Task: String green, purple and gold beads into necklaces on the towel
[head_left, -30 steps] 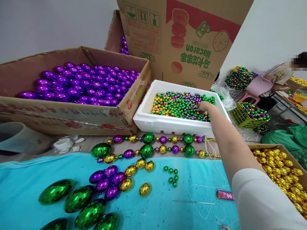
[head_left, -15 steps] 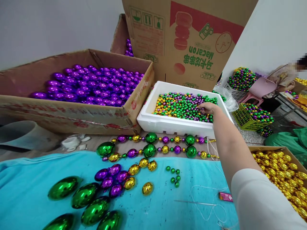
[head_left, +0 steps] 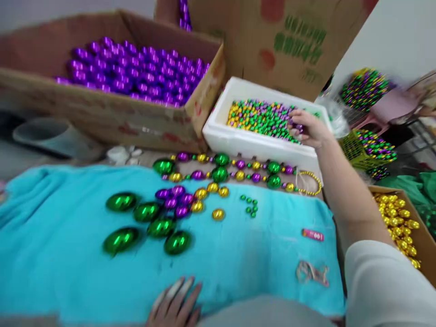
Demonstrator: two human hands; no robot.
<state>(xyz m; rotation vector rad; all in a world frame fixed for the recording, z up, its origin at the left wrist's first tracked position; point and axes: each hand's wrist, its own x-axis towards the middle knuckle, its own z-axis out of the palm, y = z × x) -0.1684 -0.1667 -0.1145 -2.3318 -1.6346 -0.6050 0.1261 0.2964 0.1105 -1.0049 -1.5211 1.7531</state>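
My right hand [head_left: 306, 127] reaches into the white foam box [head_left: 252, 146] of small green, gold and purple beads [head_left: 262, 117]; its fingers are curled among the beads and what they hold is hidden. My left hand [head_left: 175, 302] rests at the near edge of the turquoise cloth [head_left: 68, 268], fingers stretched out flat, holding nothing. On the cloth lie large green oval beads [head_left: 146, 220], purple and gold beads [head_left: 184, 200], a few small green beads [head_left: 250, 205] and a small pink packet [head_left: 312, 235]. A strung strand of mixed beads [head_left: 231, 169] lies just in front of the foam box.
A cardboard box of purple beads [head_left: 136, 75] stands at the back left, a tall carton [head_left: 289, 41] behind the foam box. A box of gold beads [head_left: 398, 222] sits at the right. Baskets heaped with beads [head_left: 369, 145] and a pink chair [head_left: 395, 106] are farther right.
The camera has tilted down and the view is blurred. My left hand has come into view at the bottom. My right hand stays in the foam box, shifted slightly right.
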